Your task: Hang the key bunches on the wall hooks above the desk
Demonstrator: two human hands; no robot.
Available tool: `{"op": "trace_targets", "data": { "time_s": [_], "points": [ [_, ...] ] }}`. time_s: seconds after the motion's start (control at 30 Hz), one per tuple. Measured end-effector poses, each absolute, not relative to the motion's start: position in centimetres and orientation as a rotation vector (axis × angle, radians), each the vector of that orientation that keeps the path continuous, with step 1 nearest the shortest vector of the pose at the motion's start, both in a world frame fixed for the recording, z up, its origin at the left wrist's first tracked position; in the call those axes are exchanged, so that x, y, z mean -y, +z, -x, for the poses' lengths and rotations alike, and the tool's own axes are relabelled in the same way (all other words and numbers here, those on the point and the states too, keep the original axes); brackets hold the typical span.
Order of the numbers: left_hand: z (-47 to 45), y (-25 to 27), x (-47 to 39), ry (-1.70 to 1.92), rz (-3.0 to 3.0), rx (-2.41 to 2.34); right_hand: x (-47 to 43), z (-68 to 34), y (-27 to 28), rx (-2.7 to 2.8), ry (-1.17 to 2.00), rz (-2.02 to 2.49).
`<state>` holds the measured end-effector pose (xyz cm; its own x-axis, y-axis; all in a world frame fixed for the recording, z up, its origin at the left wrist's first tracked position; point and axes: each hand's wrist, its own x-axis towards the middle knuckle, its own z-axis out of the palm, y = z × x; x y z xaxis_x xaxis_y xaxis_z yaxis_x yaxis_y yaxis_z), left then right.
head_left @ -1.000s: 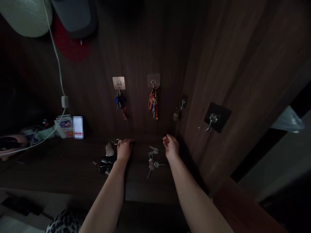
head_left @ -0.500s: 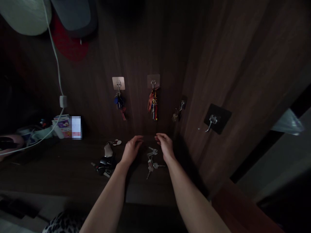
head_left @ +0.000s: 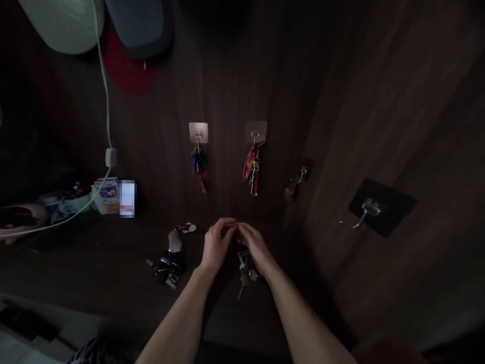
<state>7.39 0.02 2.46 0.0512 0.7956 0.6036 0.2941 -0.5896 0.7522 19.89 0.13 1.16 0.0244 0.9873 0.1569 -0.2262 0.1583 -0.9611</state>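
My left hand (head_left: 217, 243) and my right hand (head_left: 256, 246) meet at the fingertips over the dark shelf, both closed in a pinch. A tiny glint shows between them, too small to name. Just below my right hand is a bunch of silver keys (head_left: 244, 275), partly covered by that hand. To the left of my left hand lies a second bunch of keys with black fobs (head_left: 170, 259), a grey-beige pouch (head_left: 175, 241) and a white tag (head_left: 189, 228).
On the back wall, keys with a blue tag (head_left: 197, 163) and keys with an orange ribbon (head_left: 252, 169) hang from hooks. Another bunch (head_left: 291, 189) hangs near the corner. A bare hook (head_left: 366, 210) is on the right wall. Small boxes (head_left: 109, 194) and a white cable (head_left: 108, 116) are at left.
My hands have come together from apart, and their fingers have closed at the tips. The view has shifted, so the wall and right-hand hook appear farther right.
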Motion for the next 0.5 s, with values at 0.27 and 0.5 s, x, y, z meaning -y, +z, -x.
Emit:
{"op": "trace_targets", "data": {
  "time_s": [0.27,0.5],
  "points": [
    [-7.4,2.6,-0.1,1.626,-1.748,-1.165,0.8,-19.4,2.4,0.938,1.5,0.716],
    [-7.4,2.7,-0.1,1.609,-1.708,-1.181,1.2,-19.5,2.7,0.766,1.706,0.656]
  ]
}}
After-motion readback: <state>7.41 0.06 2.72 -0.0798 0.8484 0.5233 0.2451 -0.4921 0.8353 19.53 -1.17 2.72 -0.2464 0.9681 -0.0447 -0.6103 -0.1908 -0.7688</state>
